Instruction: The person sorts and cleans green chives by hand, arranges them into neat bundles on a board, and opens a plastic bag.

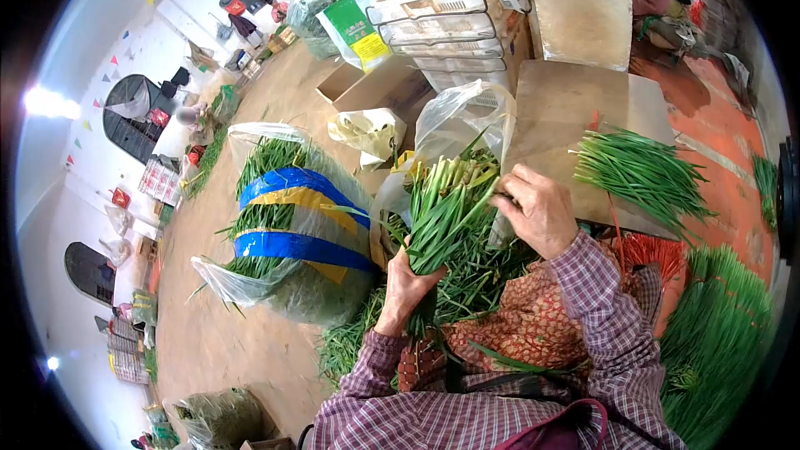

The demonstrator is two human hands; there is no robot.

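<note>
My left hand [408,287] is wrapped round a bunch of garlic chives [450,208], its pale stem ends pointing up and away from me. My right hand [537,210] is closed in a pinch at the right edge of this bunch, on chive stalks near the stem ends; how many is hidden by the fingers. Loose green leaves [475,287] lie in a heap below the bunch, over my lap. To the right, a separate sheaf of chives [642,171] rests on a brown board [575,100].
A plastic-wrapped bale of greens [292,225] with blue and yellow bands stands on the left. Ahead are a clear plastic bag [467,121], a cardboard box [379,87] and white crates [446,25]. Red ties [654,262] and a large pile of chives [717,342] lie at my right.
</note>
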